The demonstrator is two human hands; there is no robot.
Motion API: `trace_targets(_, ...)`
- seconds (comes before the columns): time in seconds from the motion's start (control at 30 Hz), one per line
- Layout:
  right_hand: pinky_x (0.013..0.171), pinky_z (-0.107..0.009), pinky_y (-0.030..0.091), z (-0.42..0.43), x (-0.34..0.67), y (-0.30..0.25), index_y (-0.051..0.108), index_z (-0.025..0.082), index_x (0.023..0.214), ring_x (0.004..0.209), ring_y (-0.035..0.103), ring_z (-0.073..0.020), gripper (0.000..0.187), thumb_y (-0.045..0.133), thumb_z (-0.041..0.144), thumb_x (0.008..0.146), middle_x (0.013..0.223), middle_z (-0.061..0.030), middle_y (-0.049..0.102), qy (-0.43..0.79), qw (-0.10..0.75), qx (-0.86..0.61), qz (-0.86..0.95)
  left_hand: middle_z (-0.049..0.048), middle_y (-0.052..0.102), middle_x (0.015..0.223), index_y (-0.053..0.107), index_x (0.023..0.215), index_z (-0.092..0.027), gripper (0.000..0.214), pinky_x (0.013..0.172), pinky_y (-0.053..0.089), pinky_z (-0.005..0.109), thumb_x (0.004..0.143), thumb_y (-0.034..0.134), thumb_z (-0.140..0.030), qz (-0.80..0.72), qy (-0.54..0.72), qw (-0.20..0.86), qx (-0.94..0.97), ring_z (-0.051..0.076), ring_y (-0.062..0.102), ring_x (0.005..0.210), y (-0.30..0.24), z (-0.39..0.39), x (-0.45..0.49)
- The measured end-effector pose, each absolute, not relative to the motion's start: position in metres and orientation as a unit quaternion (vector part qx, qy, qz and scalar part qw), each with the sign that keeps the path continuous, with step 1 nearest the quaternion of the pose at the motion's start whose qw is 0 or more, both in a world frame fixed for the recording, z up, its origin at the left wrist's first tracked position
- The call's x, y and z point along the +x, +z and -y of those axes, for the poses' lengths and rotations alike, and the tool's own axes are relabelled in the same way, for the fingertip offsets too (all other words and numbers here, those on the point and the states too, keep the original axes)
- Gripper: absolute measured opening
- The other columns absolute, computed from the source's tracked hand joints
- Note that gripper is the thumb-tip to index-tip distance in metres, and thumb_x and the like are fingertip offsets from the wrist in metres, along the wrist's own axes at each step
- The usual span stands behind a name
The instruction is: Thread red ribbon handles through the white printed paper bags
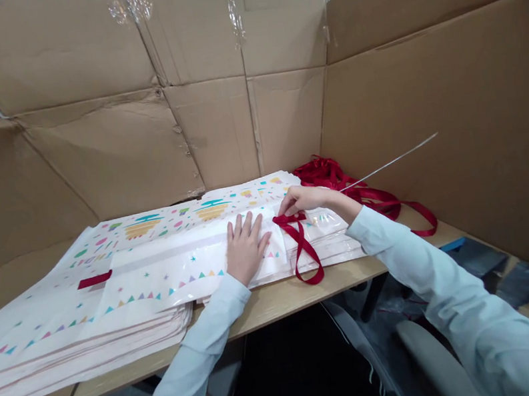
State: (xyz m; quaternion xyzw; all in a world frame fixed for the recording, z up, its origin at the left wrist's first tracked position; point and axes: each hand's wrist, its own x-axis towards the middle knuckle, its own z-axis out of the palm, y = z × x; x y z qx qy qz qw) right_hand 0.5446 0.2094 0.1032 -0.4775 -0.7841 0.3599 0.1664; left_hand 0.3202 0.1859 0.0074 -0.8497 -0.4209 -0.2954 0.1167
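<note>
My left hand (245,250) lies flat with its fingers spread on a folded white printed sheet (156,280) with coloured pennants and stars. At the sheet's right end, my right hand (306,199) pinches a red ribbon (304,245), whose loop hangs down over the front of the stack. A short piece of red ribbon (95,280) sticks out at the sheet's left end. The folded sheet rests on stacks of similar white printed sheets (68,359). A thin pale rod or wire (394,158) slants up behind my right wrist; where it starts is hidden.
A heap of red ribbons (323,171) lies at the back right, with a strand curling toward the table edge. Cardboard walls (216,125) stand behind and at both sides of the wooden table (301,294). A chair armrest (436,358) is below at the right.
</note>
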Motion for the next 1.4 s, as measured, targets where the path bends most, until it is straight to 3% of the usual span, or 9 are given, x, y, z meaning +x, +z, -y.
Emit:
trace_targets(0.17,0.070,-0.024,0.048,-0.210,0.549,0.099,0.076,0.013,0.092,0.071,0.061,-0.0123,0.026,0.061,0.015,0.071,0.083,-0.0055,0.072,0.318,0.212,-0.436,0.815,0.0093,0.041,0.146,0.044,0.140,-0.015,0.052,0.112,0.023,0.052,0.097,0.031,-0.040,0.436,-0.298,0.128,-0.839,0.033,0.033,0.137,0.009,-0.185,0.321)
trace_targets(0.3,0.064,-0.023,0.046,-0.213,0.547,0.091,0.073,0.011,0.090,0.065,0.060,-0.0120,0.024,0.060,0.011,0.070,0.074,-0.0047,0.070,0.301,0.199,-0.454,0.815,0.0081,0.042,0.146,0.045,0.140,-0.016,0.051,0.112,0.024,0.052,0.097,0.032,-0.041,0.436,-0.282,0.154,-0.840,0.032,0.033,0.136,0.008,-0.185,0.321)
trace_targets(0.43,0.056,-0.020,0.044,-0.212,0.537,0.083,0.061,0.013,0.098,0.061,0.058,-0.0108,0.026,0.058,0.009,0.072,0.073,-0.0016,0.067,0.317,0.246,-0.463,0.790,0.0085,0.041,0.146,0.044,0.141,-0.016,0.051,0.111,0.024,0.052,0.097,0.032,-0.041,0.441,-0.278,0.164,-0.838,0.033,0.033,0.136,0.007,-0.185,0.322)
trace_targets(0.53,0.054,-0.018,0.043,-0.210,0.531,0.082,0.054,0.017,0.093,0.060,0.058,-0.0097,0.025,0.059,0.005,0.071,0.074,0.0002,0.066,0.296,0.263,-0.470,0.789,0.0093,0.041,0.147,0.044,0.141,-0.017,0.051,0.111,0.024,0.052,0.097,0.032,-0.041,0.440,-0.277,0.164,-0.838,0.033,0.032,0.136,0.006,-0.185,0.322)
trace_targets(0.77,0.049,-0.019,0.043,-0.212,0.528,0.086,0.051,0.018,0.088,0.055,0.060,-0.0112,0.023,0.060,0.005,0.071,0.071,0.0004,0.064,0.335,0.235,-0.515,0.754,0.0072,0.028,0.154,0.043,0.140,-0.039,0.045,0.107,0.023,0.062,0.096,0.034,-0.044,0.403,-0.269,0.155,-0.861,0.040,0.025,0.139,0.008,-0.182,0.319)
trace_targets(1.03,0.068,-0.021,0.043,-0.196,0.537,0.094,0.066,0.015,0.083,0.076,0.063,-0.0132,0.010,0.062,0.011,0.075,0.082,-0.0033,0.070,0.103,0.245,-0.593,0.760,-0.0001,0.039,0.148,0.043,0.141,-0.036,0.045,0.104,0.016,0.072,0.098,0.030,-0.043,0.380,-0.256,0.179,-0.871,0.041,0.022,0.139,0.004,-0.183,0.321)
trace_targets(1.13,0.065,-0.021,0.041,-0.192,0.549,0.094,0.066,0.015,0.079,0.075,0.061,-0.0138,0.006,0.065,0.020,0.076,0.081,-0.0037,0.069,0.093,0.194,-0.651,0.728,0.0002,0.039,0.148,0.041,0.142,-0.035,0.046,0.103,0.015,0.073,0.098,0.028,-0.042,0.376,-0.250,0.187,-0.873,0.040,0.023,0.139,0.003,-0.183,0.322)
trace_targets(1.23,0.058,-0.022,0.038,-0.192,0.558,0.091,0.067,0.015,0.075,0.067,0.058,-0.0134,0.017,0.067,0.032,0.076,0.072,-0.0030,0.067,0.120,0.127,-0.672,0.720,0.0008,0.038,0.148,0.041,0.142,-0.035,0.046,0.103,0.015,0.073,0.098,0.028,-0.042,0.378,-0.247,0.194,-0.871,0.039,0.024,0.139,0.002,-0.183,0.321)
trace_targets(1.4,0.053,-0.021,0.033,-0.191,0.561,0.085,0.065,0.015,0.068,0.061,0.054,-0.0116,0.016,0.065,0.030,0.074,0.065,-0.0011,0.063,0.130,0.085,-0.653,0.742,0.0006,0.037,0.149,0.038,0.143,-0.036,0.046,0.104,0.015,0.073,0.098,0.028,-0.042,0.374,-0.245,0.209,-0.870,0.039,0.023,0.140,0.000,-0.184,0.320)
